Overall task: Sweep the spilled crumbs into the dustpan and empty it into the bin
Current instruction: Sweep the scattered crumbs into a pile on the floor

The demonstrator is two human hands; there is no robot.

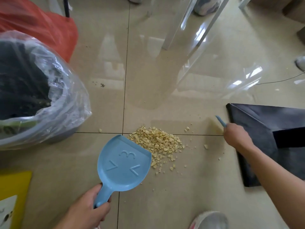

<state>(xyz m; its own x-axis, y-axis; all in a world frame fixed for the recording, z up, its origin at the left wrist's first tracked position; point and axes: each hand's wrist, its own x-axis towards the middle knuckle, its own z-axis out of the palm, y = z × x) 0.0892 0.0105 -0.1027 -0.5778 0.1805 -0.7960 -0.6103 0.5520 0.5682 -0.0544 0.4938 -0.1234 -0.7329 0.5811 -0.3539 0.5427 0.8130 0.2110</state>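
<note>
A heap of pale yellow crumbs (158,142) lies on the beige tiled floor, with loose bits scattered to its right. My left hand (89,210) grips the handle of a light blue dustpan (123,164), whose front edge touches the left side of the heap. The pan looks empty. My right hand (237,138) is closed on a small blue brush (220,121), blurred by motion, right of the crumbs; its bristles show as a faint pale smear. The bin (54,123), lined with a clear plastic bag, stands at the left and holds dark waste.
An orange bag (49,30) lies behind the bin. A black flat sheet (264,123) covers the floor at the right. White table legs (186,23) rise at the back. A yellow item (14,187) sits at the lower left, a shoe (209,220) at the bottom.
</note>
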